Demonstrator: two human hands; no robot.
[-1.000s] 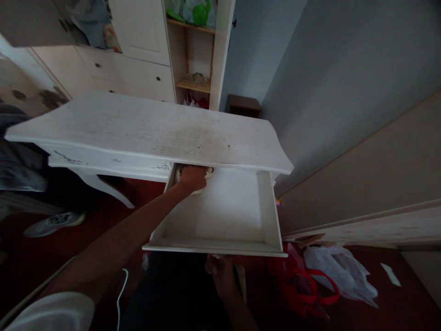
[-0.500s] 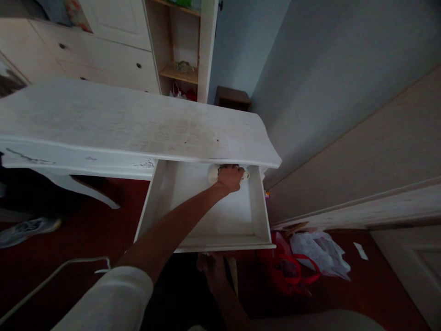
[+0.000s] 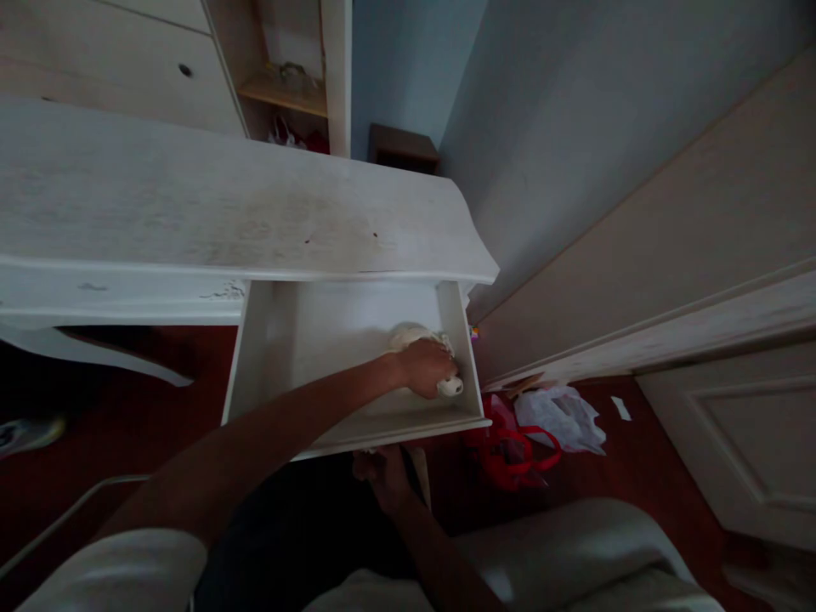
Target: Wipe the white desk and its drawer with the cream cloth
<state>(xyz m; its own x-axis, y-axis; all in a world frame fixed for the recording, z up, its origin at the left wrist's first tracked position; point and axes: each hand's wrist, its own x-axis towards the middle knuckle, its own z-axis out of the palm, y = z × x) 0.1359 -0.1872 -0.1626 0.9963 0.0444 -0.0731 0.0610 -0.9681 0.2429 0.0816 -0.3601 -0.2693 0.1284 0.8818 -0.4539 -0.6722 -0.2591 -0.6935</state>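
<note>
My left hand [image 3: 426, 367] is closed on a cream-white cloth [image 3: 451, 387] and presses it to the floor of an open white drawer [image 3: 357, 310], near its front right corner. Part of the cloth bunches out behind the knuckles, and the rest is covered by my hand. Just below the drawer's front edge is my right hand [image 3: 382, 474], its fingers curled; dim light and the drawer's edge hide what they grip. The drawer sticks out of a white desk [image 3: 191, 204] with a stained top.
A blue-grey wall [image 3: 561, 170] runs along the right. On the dark red floor lie a red bag [image 3: 510, 463] and a white plastic bag [image 3: 564, 416]. Behind the desk stand a white cabinet [image 3: 127, 68] with open shelves and a small brown box-like piece [image 3: 405, 146].
My left hand has wiped the cloth from the back of the drawer towards its front right corner. The right hand stays below the front edge. The camera view has shifted.
</note>
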